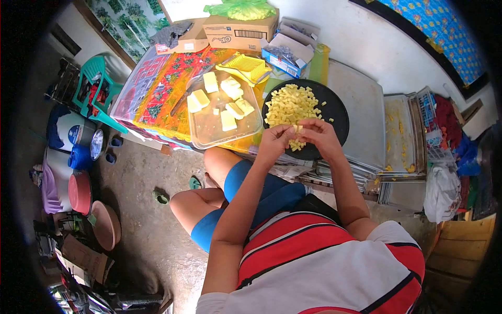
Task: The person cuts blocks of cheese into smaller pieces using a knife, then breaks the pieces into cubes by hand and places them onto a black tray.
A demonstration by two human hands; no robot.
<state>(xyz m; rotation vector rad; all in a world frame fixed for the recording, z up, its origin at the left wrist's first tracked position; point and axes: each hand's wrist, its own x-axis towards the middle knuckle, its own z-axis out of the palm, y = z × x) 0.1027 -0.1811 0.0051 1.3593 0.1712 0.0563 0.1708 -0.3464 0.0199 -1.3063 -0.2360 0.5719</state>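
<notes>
Over the near edge of a round black pan [337, 115], my left hand [276, 142] and my right hand [321, 138] meet with fingertips pinched together. A small yellow piece [297, 129] shows between the fingertips of both hands. Beneath and beyond them, a heap of small yellow cubes [290, 103] covers much of the pan. To the left is a clear plastic tray [209, 137] with several larger pale yellow blocks [228, 120] in it. A knife [179, 104] lies at the tray's left side, partly hidden by it.
A yellow slotted plastic rack [246, 68] sits behind the tray. Cardboard boxes [238, 32] and an open blue-white box [286, 55] line the back of the table. Large metal trays [355, 104] are stacked at right. A green chair [99, 86] and basins [79, 191] stand left.
</notes>
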